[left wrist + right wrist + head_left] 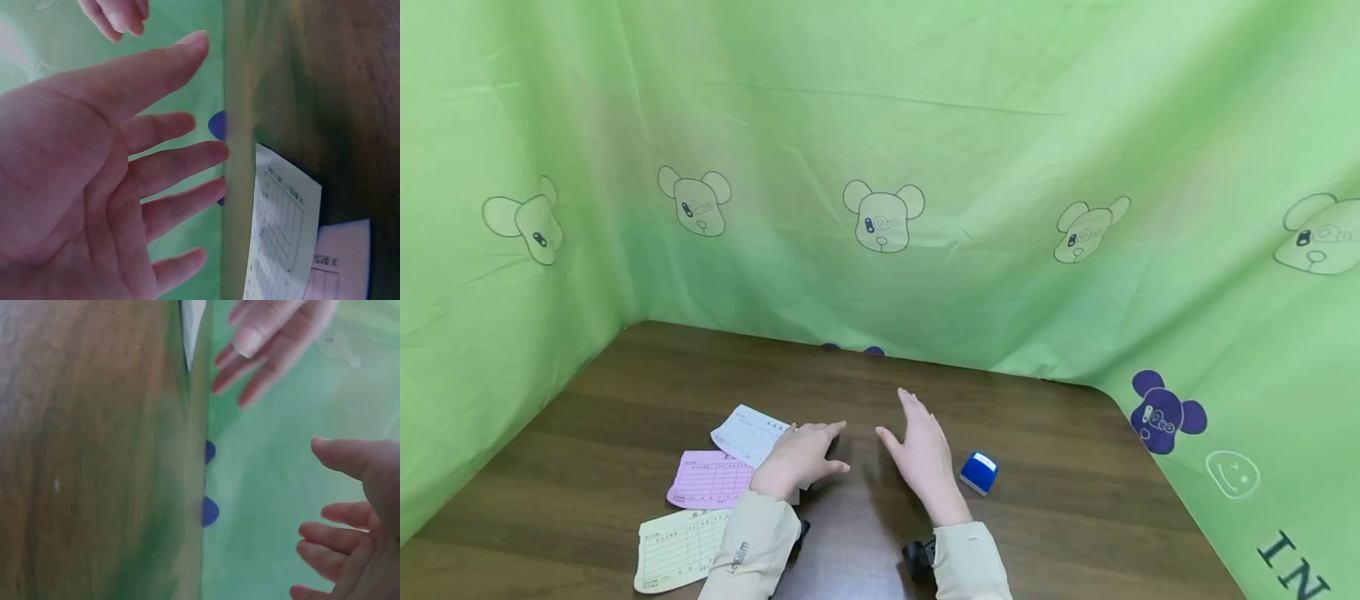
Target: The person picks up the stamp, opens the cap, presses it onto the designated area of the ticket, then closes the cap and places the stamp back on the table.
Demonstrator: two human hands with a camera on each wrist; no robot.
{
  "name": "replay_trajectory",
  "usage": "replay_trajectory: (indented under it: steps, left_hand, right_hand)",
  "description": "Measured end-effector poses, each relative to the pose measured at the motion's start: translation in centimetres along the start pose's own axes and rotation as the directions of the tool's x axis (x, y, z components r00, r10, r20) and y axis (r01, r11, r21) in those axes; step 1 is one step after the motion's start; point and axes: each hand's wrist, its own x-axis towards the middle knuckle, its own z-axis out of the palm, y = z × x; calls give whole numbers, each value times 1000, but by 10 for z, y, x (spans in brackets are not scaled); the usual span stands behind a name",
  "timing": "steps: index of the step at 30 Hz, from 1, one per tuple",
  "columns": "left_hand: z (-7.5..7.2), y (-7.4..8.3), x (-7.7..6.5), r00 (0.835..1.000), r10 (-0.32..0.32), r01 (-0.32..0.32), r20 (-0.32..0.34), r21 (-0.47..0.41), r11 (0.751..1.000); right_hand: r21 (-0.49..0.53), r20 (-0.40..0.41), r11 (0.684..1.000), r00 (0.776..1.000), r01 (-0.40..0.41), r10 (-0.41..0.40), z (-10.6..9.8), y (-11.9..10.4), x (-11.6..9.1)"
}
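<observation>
Here are my hands, both up over the brown surface (1075, 533), a gap between them: my left hand (802, 457) spreads its fingers, thumb apart, and my right hand (921, 450) is loose, thumb well out from its fingers. Just left of my left hand, partly hidden behind it, lies the white slip (748, 435); nearer me, beside that wrist, the pink slip (709, 481); closest, tucked behind my left sleeve (754, 542), the pale yellow slip (679, 550). And just right of my right hand, a small blue block (979, 472)!
</observation>
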Motion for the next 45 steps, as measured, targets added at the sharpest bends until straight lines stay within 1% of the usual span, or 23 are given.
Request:
replay_trajectory:
  steps: [4,8,10,14,17,21,22,23,25,29,30,34,39,42,45]
  left_hand:
    - [1,2,1,999,25,-25,28,-9,1000]
    - [1,3,2,998,41,-38,57,-48,998]
    - [2,3,2,997,45,-41,67,-59,997]
    - [3,2,1,996,49,-44,77,-72,996]
    - [3,2,1,996,51,-44,78,-88,995]
    - [1,2,0,995,51,-41,82,-117,992]
    - [0,3,-1,995,53,-43,83,-115,992]
    - [4,-1,1,995,68,-61,73,-95,994]
    - [2,0,0,995,67,-59,79,-91,994]
    - [2,2,-1,994,61,-51,91,-108,993]
    - [-2,6,-3,994,45,-31,104,-132,991]
    - [-2,7,-4,994,41,-26,105,-141,990]
    - [-1,7,-4,994,31,-14,106,-155,988]
    - [0,5,-3,994,28,-11,108,-156,988]
    - [1,5,-2,994,28,-11,110,-152,988]
  right_hand:
    - [80,-99,997,995,-21,29,-13,10,-1]
    - [110,-209,994,977,-18,41,-23,25,-5]
    - [122,-250,992,967,-26,56,-27,33,-8]
    - [143,-307,988,946,-61,103,-31,47,-16]
    - [164,-311,980,937,-109,156,-34,57,-22]
    - [213,-266,960,934,-184,238,-40,68,-28]
    - [224,-250,954,934,-200,255,-41,72,-29]
    - [236,-231,948,935,-215,269,-42,74,-30]
    - [256,-189,936,937,-242,294,-44,79,-32]
    - [260,-80,923,946,-285,315,-46,88,-35]
    - [255,-58,921,947,-293,317,-46,90,-36]
    - [216,0,924,946,-316,324,-45,98,-38]
    - [226,70,904,932,-363,357,-47,104,-39]
    - [231,112,890,920,-393,377,-49,105,-40]
    - [251,136,870,905,-425,403,-51,107,-42]
